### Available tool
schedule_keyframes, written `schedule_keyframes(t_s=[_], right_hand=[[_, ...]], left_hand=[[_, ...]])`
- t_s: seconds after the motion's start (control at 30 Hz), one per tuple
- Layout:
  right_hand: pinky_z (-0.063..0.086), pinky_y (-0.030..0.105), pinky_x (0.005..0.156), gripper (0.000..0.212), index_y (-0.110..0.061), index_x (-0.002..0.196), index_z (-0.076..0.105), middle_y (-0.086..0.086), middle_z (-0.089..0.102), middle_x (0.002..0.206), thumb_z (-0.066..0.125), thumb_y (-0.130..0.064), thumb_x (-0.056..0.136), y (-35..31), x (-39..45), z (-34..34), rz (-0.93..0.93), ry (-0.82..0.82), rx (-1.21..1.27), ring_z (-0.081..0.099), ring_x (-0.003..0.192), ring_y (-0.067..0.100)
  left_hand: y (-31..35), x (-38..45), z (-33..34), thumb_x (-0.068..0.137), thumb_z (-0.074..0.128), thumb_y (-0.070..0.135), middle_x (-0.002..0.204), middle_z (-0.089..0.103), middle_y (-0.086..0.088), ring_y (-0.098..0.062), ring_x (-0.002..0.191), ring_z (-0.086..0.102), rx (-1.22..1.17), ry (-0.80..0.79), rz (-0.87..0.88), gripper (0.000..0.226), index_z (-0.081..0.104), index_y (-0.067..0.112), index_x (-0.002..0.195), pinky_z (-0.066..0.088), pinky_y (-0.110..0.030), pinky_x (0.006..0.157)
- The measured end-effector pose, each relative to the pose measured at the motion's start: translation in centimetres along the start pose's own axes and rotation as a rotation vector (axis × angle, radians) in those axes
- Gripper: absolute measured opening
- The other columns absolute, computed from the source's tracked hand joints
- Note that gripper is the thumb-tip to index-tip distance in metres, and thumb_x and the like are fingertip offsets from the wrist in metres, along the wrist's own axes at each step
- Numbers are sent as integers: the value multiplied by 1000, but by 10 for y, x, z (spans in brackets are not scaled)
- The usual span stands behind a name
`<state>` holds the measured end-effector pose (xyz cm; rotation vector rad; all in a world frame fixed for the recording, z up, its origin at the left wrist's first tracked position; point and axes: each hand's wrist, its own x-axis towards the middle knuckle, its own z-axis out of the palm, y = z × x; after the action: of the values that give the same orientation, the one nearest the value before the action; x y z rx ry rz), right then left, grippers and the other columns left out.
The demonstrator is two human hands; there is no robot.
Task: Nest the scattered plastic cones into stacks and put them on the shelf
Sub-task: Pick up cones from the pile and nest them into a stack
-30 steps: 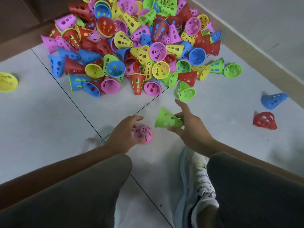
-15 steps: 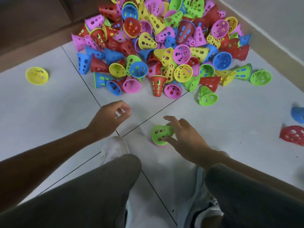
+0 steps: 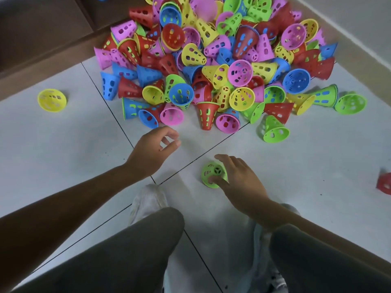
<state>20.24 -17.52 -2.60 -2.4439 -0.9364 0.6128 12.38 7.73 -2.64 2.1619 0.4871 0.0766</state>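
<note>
Here my right hand (image 3: pixel 239 182) reaches down, its grip curled round the green cone (image 3: pixel 212 174) standing on the floor (image 3: pixel 63 144) near the cone pile (image 3: pixel 211 66); my left hand (image 3: pixel 152 151) hovers, loosely curled, holding nothing.

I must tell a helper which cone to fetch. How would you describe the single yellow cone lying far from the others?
Start at the big pile of coloured plastic cones. Look far left, across bare white floor tiles. The yellow perforated plastic cone lies alone there.
</note>
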Motion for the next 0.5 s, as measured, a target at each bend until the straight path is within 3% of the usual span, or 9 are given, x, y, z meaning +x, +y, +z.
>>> schedule_keyframes(t_s=[0.13,0.3,0.37,0.43,0.5], right_hand=[[43,36,98,57,-21,140,47,0,55,132,38,-58,97,10,19,-19,20,91,36,50,116,20],[37,42,110,54,-21,147,41,5,39,151,47,-48,100,29,61,-44,8,193,-28,37,136,27],[33,44,113,58,-29,152,32,3,27,159,49,-45,100,36,76,-50,18,134,-28,31,143,29],[34,46,112,61,-36,155,24,3,18,162,49,-46,100,41,90,-53,2,60,-39,30,145,30],[36,46,111,64,-40,156,18,1,13,163,49,-47,100,46,100,-52,-9,-16,-71,30,145,31]], left_hand=[[2,18,13,92,62,40,112,63,13,-9,97,60,72,-30,39,25,62,26,112,54,-36,84],[20,54,25,95,64,34,127,55,9,-9,99,58,164,-29,117,38,56,25,131,55,-39,84],[28,67,27,96,64,34,142,48,8,-11,115,56,197,-40,173,52,47,24,144,53,-37,94],[34,79,30,96,64,34,156,38,6,-12,138,43,233,-74,224,64,37,22,152,44,-36,109],[35,90,35,96,63,38,162,29,5,-14,148,30,298,-113,247,71,29,23,156,38,-41,116]])
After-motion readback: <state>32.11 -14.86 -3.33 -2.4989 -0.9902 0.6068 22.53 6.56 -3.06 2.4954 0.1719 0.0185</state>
